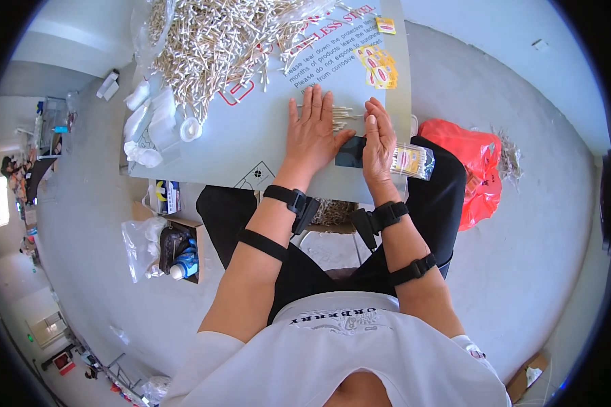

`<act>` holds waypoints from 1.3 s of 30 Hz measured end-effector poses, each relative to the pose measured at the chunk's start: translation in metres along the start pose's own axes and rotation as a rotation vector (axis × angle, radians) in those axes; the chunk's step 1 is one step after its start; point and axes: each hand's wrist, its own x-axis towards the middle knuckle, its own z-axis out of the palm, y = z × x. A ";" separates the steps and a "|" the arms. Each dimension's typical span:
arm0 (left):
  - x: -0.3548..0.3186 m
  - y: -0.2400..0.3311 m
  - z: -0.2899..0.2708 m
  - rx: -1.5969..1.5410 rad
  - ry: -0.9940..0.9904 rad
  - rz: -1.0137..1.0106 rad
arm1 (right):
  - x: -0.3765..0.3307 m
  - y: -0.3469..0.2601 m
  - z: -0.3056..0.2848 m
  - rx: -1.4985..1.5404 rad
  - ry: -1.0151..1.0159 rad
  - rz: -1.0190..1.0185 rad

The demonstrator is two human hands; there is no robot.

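Note:
My left hand (310, 132) lies flat on the table with its fingers stretched out. Just right of it is a small row of cotton swabs (343, 117), partly covered by the hand. My right hand (379, 141) stands on its edge at the other end of these swabs, fingers extended and nothing visible in its grasp. Between the two hands, a dark flat rectangle (349, 152) rests on the table by my left thumb. A clear packet of cotton swabs (414, 161) with a yellow label lies beside my right wrist, reaching past the table's edge.
A big heap of cotton swabs (210, 47) covers the far left of the table (224, 146). Yellow cards (380, 68) lie far right. White wrapped bundles (161, 117) and a white roll (191, 129) sit left. A red bag (478, 173) and an open box (183, 247) flank my legs.

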 end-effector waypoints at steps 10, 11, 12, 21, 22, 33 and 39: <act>-0.015 -0.012 0.003 -0.766 0.413 -0.256 | 0.007 -0.002 0.003 -0.007 0.039 -0.072; -0.013 -0.014 0.003 -0.767 0.410 -0.259 | 0.010 -0.001 0.000 -0.035 0.013 -0.092; -0.010 -0.020 0.003 -0.802 0.391 -0.249 | 0.012 -0.001 0.000 -0.060 -0.015 -0.115; -0.021 -0.014 0.003 -0.985 0.256 -0.248 | -0.005 -0.007 -0.004 -0.065 -0.100 0.045; -0.023 -0.010 0.003 -1.010 0.267 -0.274 | -0.007 -0.007 -0.004 -0.067 -0.098 0.045; -0.007 -0.005 0.018 -1.435 0.534 -0.414 | 0.005 -0.005 0.021 -0.066 -0.057 -0.071; -0.008 -0.019 0.019 -1.428 0.534 -0.416 | 0.012 -0.010 0.010 -0.096 -0.108 -0.068</act>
